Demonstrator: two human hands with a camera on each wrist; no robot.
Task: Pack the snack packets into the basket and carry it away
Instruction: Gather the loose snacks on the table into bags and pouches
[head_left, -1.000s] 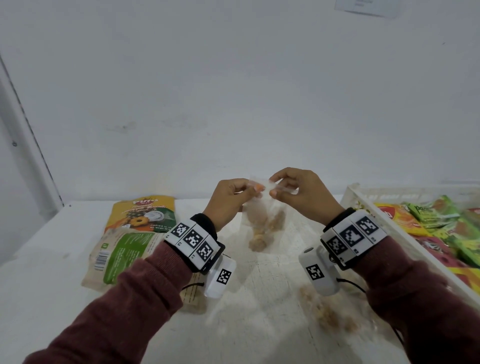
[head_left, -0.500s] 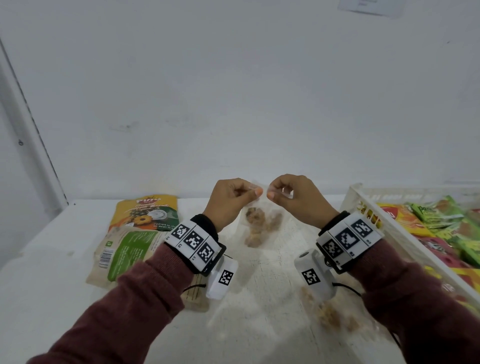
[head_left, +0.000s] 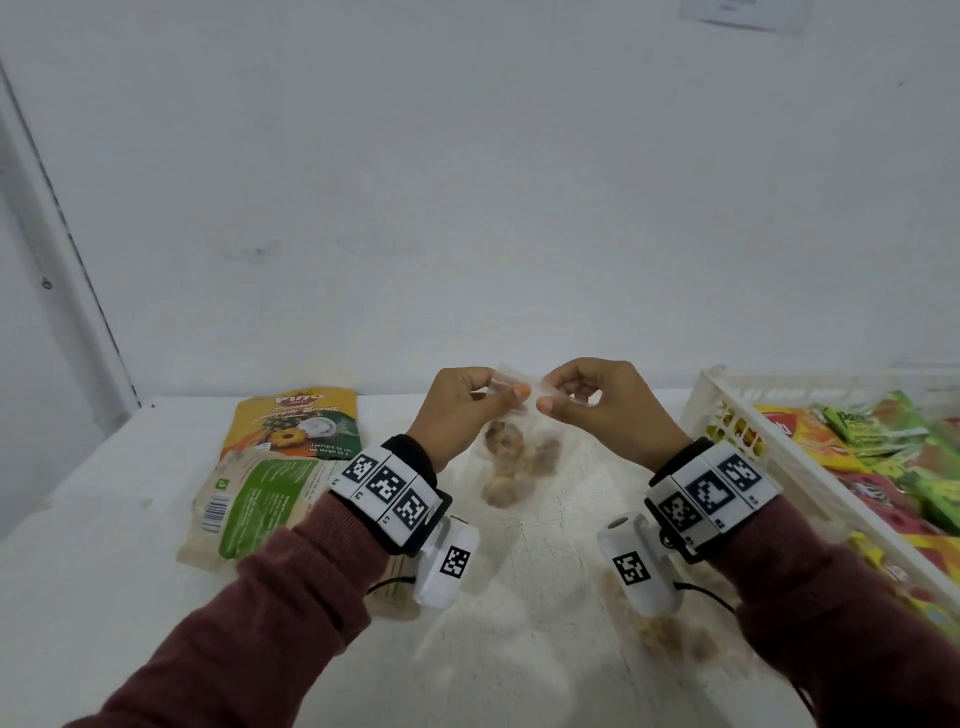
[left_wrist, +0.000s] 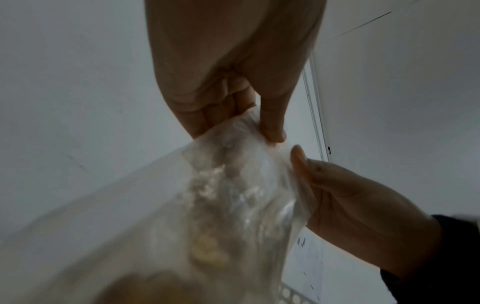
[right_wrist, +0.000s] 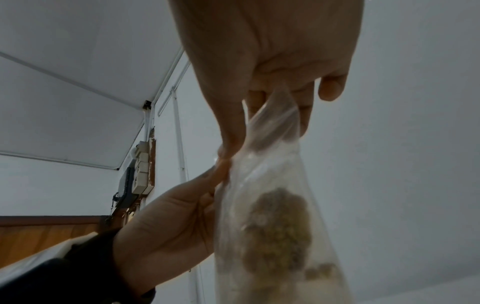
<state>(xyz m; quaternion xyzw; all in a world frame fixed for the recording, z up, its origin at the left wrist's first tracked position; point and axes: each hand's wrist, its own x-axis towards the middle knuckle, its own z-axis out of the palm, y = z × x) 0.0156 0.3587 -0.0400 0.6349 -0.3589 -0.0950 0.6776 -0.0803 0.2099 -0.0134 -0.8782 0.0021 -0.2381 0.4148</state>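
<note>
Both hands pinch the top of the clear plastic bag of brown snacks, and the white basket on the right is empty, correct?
Not quite. The left hand and right hand do pinch the clear plastic bag of brown snacks, but the white basket already holds colourful packets, as the head view shows.

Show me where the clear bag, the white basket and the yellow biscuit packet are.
clear bag (head_left: 511, 460): head view, middle with snacks.
white basket (head_left: 727, 410): head view, left wall.
yellow biscuit packet (head_left: 293, 423): head view, printed front.

Left hand (head_left: 462, 410) and right hand (head_left: 602, 410) raised together, fingertips pinched
</note>
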